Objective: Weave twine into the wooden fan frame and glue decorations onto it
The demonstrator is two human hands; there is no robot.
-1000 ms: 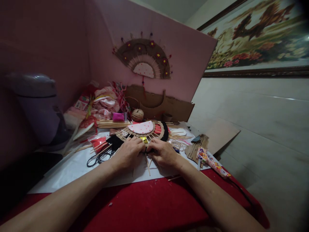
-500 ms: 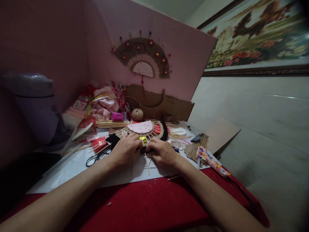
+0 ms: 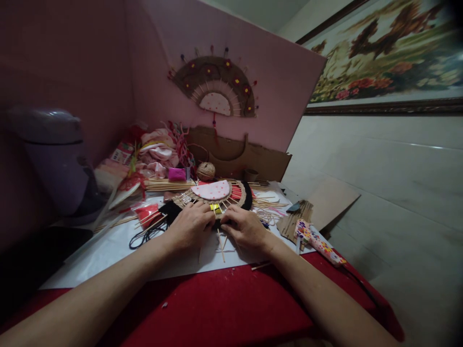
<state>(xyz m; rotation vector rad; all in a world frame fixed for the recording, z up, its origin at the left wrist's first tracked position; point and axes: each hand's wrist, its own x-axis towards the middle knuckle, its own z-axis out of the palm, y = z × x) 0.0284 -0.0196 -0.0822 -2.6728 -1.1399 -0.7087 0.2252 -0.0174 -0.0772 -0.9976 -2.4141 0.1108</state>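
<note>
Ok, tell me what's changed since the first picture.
The left hand has eased slightly left, widening the small gap to the right hand, and a bit more of the yellow piece shows. No grasp or release can be made out. The fan on the table, twine ball and wall fan stayed put.

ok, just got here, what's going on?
A person has both bare hands at a fan-shaped craft piece on the table. The left hand and right hand meet close together at its black outer band; what the fingertips pinch is hidden. Thin sticks show just below. A similar fan is up on the pink board behind.
</note>
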